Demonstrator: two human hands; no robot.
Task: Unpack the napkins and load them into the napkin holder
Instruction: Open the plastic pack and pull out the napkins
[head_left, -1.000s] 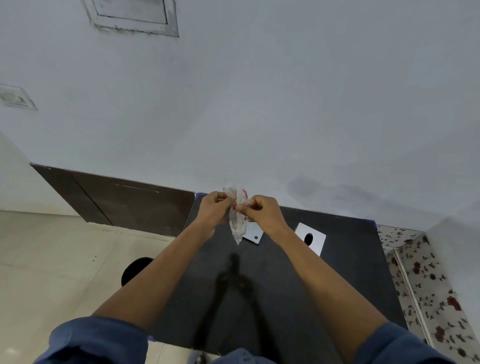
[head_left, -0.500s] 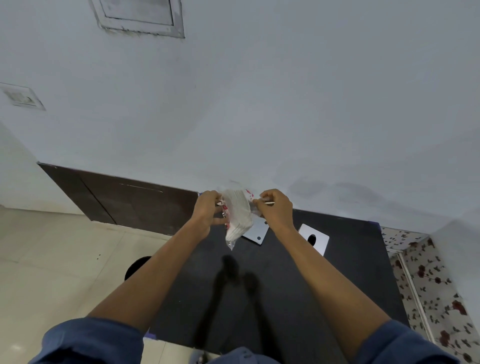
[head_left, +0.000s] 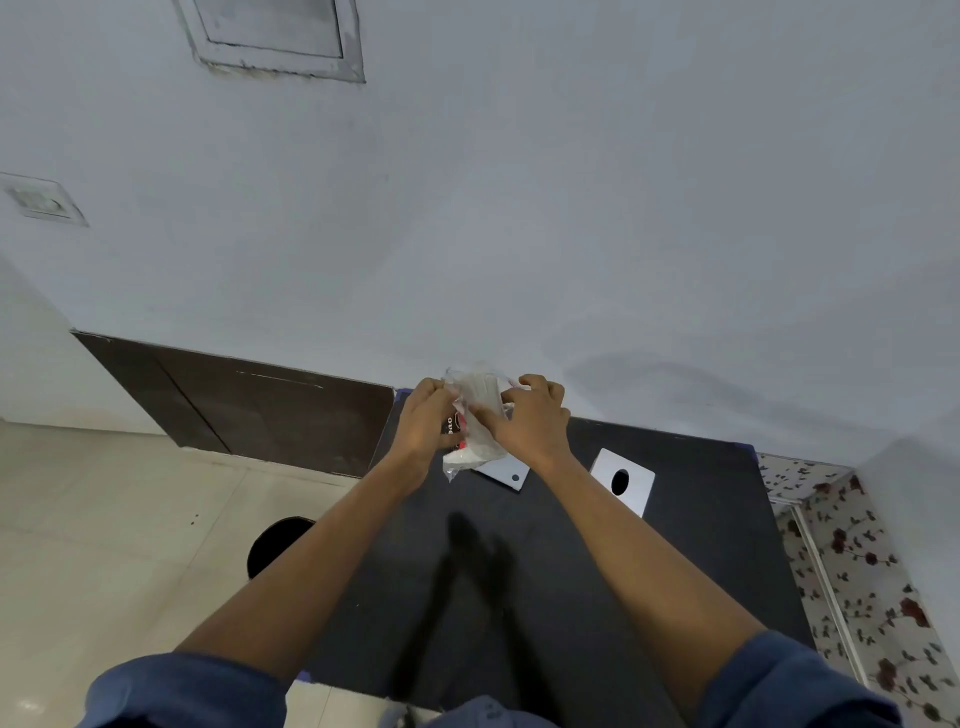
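A clear plastic napkin pack (head_left: 477, 410) with red and black print and white napkins inside is held above the far edge of the black table (head_left: 545, 571). My left hand (head_left: 423, 423) grips its left side. My right hand (head_left: 532, 421) holds its right side and top. Two flat metal plates lie on the table: one (head_left: 506, 472) partly hidden under the pack, another (head_left: 623, 480) with a dark oval hole to the right. They look like parts of the napkin holder.
A pale wall rises right behind the table. Left of the table are a beige tiled floor and a round black object (head_left: 275, 543). A floral-patterned surface (head_left: 852, 561) lies to the right. A dark brown skirting panel (head_left: 234, 400) runs along the wall.
The hands have spread the pack's top wider and turned it. The white napkin stack now shows more clearly inside the plastic. The pack stays above the far table edge.
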